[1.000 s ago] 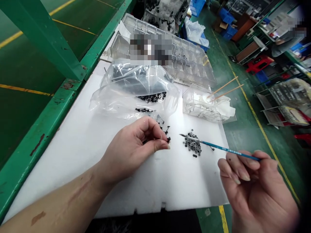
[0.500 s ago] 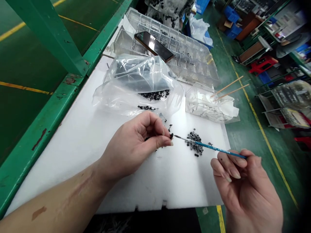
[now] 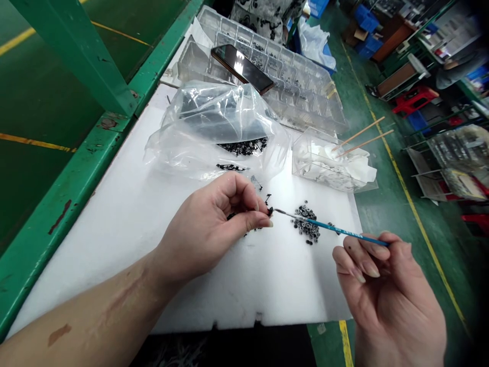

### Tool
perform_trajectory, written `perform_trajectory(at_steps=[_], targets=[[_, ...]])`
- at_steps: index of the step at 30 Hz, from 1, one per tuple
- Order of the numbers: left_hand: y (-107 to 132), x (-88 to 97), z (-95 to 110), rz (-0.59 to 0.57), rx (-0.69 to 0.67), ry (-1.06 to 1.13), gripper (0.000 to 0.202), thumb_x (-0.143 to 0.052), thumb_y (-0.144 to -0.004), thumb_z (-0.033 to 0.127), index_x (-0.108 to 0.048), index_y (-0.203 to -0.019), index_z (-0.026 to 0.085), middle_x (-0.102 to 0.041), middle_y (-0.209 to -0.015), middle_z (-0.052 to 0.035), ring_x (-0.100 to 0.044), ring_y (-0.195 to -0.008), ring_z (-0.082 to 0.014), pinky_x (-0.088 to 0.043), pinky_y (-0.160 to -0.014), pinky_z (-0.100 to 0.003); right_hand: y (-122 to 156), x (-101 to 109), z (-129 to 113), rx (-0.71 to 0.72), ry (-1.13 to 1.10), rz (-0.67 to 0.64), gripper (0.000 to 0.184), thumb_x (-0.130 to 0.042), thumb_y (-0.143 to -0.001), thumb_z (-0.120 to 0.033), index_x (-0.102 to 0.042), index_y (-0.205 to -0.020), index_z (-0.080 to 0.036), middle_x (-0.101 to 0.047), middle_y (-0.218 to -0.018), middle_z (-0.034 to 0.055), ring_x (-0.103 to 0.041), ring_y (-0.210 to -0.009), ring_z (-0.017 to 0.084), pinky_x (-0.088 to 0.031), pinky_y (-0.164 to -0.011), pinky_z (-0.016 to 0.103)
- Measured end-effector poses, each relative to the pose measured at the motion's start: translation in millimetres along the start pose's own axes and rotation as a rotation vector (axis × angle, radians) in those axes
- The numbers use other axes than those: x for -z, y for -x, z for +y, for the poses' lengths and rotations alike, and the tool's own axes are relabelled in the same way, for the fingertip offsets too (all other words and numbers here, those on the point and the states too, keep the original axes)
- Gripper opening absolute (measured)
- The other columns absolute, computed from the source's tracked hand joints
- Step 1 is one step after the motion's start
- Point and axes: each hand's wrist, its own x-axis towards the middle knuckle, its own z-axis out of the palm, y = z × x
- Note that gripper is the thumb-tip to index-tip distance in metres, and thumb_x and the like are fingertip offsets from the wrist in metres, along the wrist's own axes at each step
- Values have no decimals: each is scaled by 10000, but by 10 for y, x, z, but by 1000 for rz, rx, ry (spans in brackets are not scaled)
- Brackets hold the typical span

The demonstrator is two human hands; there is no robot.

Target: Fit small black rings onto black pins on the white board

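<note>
Between thumb and fingertips, my left hand pinches a small black part, mostly covered by the fingers. My right hand is closed on the blue handle of a thin paintbrush. The brush's dark tip is right at the black part; whether it touches I cannot tell. Below the brush lies a pile of small dark rings on the white work surface. Several loose black pieces lie just beyond my left fingertips. A clear plastic bag behind them holds many more small black parts.
A clear box with white paper and two wooden sticks stands at the right back. A phone rests on a clear compartment tray of small parts. A green metal frame borders the left side.
The brush tip has shifted very slightly closer to the black part in my left fingers. Both hands keep their hold, and the view has moved a little.
</note>
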Motion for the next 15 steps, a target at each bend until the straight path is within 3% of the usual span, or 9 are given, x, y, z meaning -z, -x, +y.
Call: perform_trajectory(at_steps=[15], targets=[[7,3,5,-1,-13,-18,219,-885,-901,137,-694,-870,240,-791,-870,63,-745,-804,-113,-577,-711,-222,10,7,6,11,-6,6,160,-906,-915,-309,-793,-992,-225,-526,-732,-40,-423,-593,74,-442,-527,222]])
